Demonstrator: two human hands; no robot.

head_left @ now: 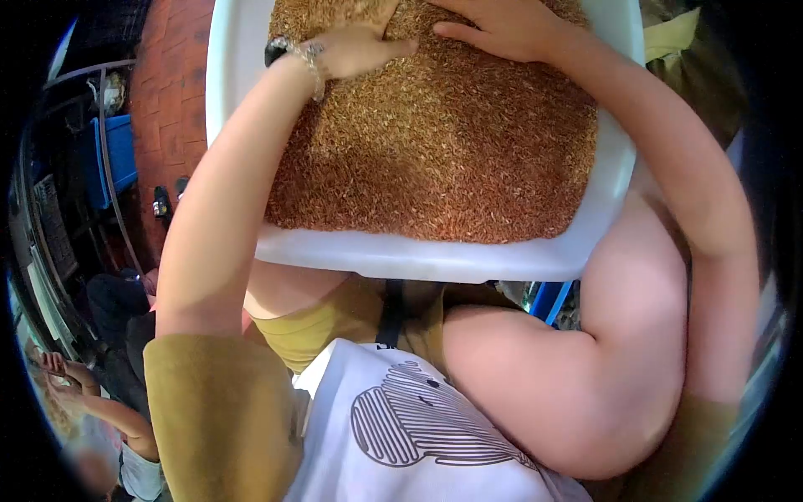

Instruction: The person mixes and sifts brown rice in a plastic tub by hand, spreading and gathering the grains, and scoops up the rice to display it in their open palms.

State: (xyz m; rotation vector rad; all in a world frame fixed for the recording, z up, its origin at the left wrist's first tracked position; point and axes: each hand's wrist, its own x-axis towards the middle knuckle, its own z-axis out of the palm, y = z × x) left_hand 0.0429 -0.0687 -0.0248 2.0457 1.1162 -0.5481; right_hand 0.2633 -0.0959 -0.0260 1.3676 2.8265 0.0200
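A white plastic tub [477, 266] sits over my lap, filled with reddish-brown, rice-like grains [435, 167]. My left hand [355, 52], with a bracelet at the wrist, lies on the grains toward the far left of the tub. Its thumb points right and its fingers stretch forward, partly beyond the top edge of the view. Across from it, my right hand [506, 29] rests palm down on the grains near the far side, thumb reaching left. The tips of its other fingers are cut off. The two thumbs are close but apart.
Red brick-patterned flooring [171, 92] runs along the left. Beyond it stand a metal rack [104, 142] and a blue crate [113, 159]. Another person's hands [65, 376] show at the lower left. A blue leg-like bar [550, 301] is visible below the tub.
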